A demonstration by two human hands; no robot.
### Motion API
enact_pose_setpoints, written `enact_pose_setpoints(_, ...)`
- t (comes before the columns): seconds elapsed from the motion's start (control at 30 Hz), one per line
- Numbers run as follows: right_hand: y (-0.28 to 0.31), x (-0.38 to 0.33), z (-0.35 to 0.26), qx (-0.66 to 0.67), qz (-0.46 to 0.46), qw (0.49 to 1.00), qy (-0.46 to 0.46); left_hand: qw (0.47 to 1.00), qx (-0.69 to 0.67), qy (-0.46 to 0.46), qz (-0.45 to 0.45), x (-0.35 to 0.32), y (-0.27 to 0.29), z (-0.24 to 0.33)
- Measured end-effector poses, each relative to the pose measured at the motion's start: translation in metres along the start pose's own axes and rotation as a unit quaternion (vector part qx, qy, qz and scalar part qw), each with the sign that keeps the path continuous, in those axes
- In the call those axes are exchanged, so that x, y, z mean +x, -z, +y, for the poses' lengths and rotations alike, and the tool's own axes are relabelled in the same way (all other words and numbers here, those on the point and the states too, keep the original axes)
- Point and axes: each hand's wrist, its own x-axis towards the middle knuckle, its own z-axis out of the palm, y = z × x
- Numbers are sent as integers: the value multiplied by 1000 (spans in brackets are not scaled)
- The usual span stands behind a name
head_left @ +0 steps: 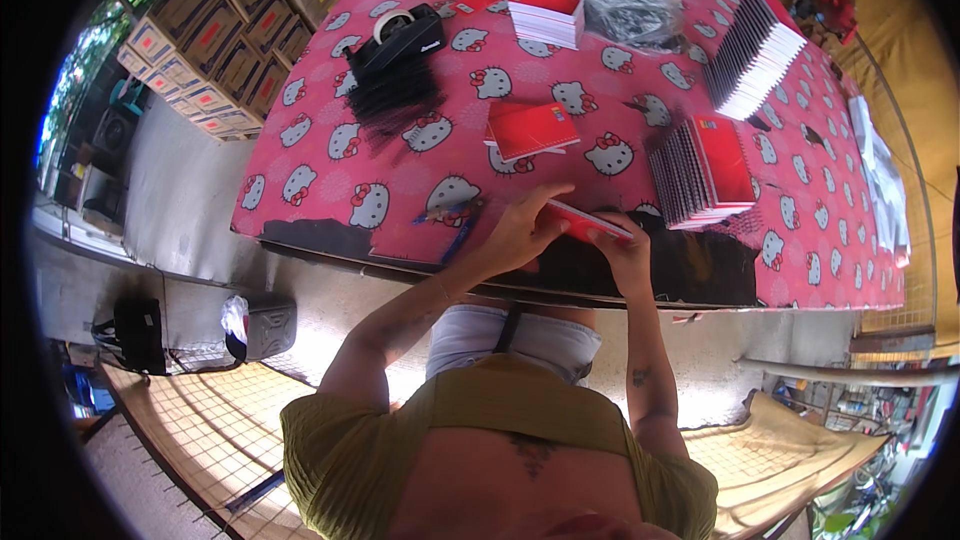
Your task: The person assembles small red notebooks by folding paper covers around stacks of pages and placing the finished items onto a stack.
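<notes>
A table under a pink cloth printed with white cartoon cats (pixel 560 50) fills the upper frame, with stacked cardboard boxes (pixel 235 25) at ten o'clock beyond its corner. At the near edge, the left hand (pixel 520 230) and right hand (pixel 622 248) both grip a thin red-covered booklet (pixel 588 221), tilted between them, fingers closed on its ends. A single red booklet (pixel 530 129) lies flat at twelve o'clock from the hands; a fanned stack of red spiral notebooks (pixel 703 172) sits at two o'clock. A black tape dispenser (pixel 397 36) rests at eleven o'clock, above black binding combs (pixel 396 98).
</notes>
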Motion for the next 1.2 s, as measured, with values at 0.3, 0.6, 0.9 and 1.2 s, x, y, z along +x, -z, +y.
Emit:
enact_pose_setpoints(0.3,-12,1,-2,19,-13,999,41,856,474,66,195,42,172,-118)
enact_pose_setpoints(0.6,-7,-6,-2,-1,7,998,62,990,120,5,76,9,72,4)
enact_pose_setpoints(0.9,-13,-13,-19,21,26,999,33,994,28,2,104,-8,42,34)
enact_pose_setpoints(1.2,-20,-20,-13,56,22,998,29,979,168,-81,80,-9,48,30)
